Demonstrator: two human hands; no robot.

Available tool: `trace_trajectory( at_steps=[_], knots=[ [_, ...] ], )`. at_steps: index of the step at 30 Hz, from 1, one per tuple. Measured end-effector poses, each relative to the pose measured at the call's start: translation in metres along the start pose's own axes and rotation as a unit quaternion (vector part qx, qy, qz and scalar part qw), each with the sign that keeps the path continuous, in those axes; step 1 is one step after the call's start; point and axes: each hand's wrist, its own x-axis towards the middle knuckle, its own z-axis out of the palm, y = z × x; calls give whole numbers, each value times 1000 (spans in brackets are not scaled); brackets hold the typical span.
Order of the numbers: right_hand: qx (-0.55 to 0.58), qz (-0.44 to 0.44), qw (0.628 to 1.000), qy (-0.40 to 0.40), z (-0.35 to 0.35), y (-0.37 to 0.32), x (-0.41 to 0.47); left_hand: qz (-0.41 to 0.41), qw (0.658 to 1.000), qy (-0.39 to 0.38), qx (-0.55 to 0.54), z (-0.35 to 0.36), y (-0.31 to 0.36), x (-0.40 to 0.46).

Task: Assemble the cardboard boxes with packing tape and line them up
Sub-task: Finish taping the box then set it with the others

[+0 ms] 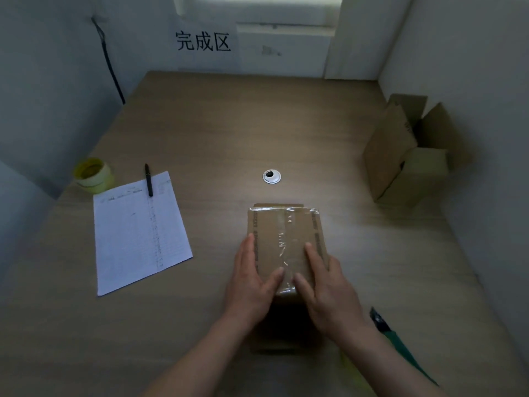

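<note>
A closed cardboard box stands on the wooden table in front of me, with clear packing tape running down the middle of its top. My left hand lies flat on the box's left side, fingers straight. My right hand presses flat on the right side, its thumb next to the tape. A roll of packing tape sits at the far left of the table. An open cardboard box with raised flaps stands at the right, against the wall.
A printed paper sheet lies left of the box with a black pen at its top edge. A round cable grommet sits mid-table. A green-handled tool lies by my right forearm. Walls enclose the table; a sign hangs at the back.
</note>
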Motion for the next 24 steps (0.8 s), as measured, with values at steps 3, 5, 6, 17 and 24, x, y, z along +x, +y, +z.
trace_trajectory(
  at_steps=[3,5,6,17,24],
  knots=[
    [60,11,994,86,9,-2,-2,-36,999,-6,-24,-2,5,-1],
    [98,34,990,97,9,-4,-4,-83,994,-23,-72,-4,7,0],
    [112,52,988,89,7,-4,-5,-105,988,-23,-108,-5,5,1],
    [621,124,773,36,-77,-9,43,-48,939,-13,-339,-78,62,39],
    [499,202,842,-19,-54,-5,29,-184,930,-168,-268,-72,46,30]
  ],
)
